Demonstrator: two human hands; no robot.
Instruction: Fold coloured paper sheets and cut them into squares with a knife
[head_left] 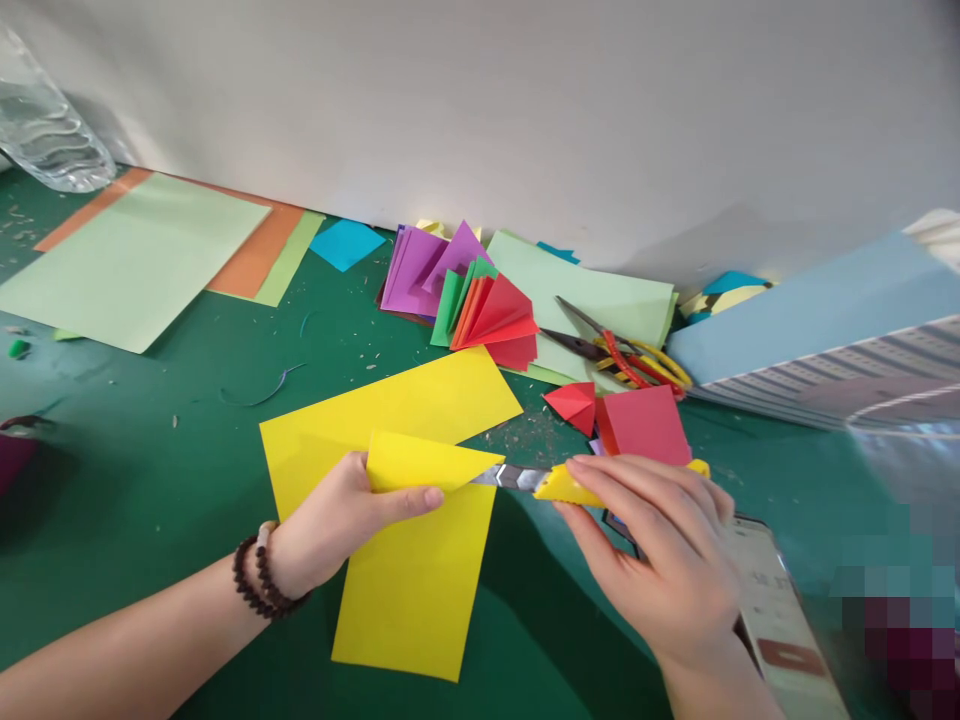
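Over a green cutting mat [150, 510], head view: both hands work at the centre of the frame. Left hand [337, 525], with a dark bead bracelet [259, 572] at the wrist, is closed on a folded yellow paper [416, 590], thumb laid along the top of its flap and the other fingers hidden beneath. Right hand [652, 565] has its fingers [637, 485] curled closed over a yellow utility knife [566, 487]. The knife's steel blade [508, 477] points left and meets the flap's right-hand corner; its tip is hidden by the paper.

Key relation: the knife's long axis lies almost level, crossing the paper's long axis, which runs top to bottom of the view. The fold lies directly left of the right hand's fingers, and that hand is nearer the blade. The left thumb rests just beyond the tip.

Under the folded paper lies a second yellow sheet [390, 420], set at a slant. Farther up are fanned red and orange folded paper [491, 325], purple paper [409, 270], and scissors with red and yellow handles [622, 355] on a pale green sheet [592, 300]. Red paper [645, 425] lies just above the right hand. A smartphone [776, 625] sits beside that hand, and a plastic bottle [45, 115] stands at the far left corner.
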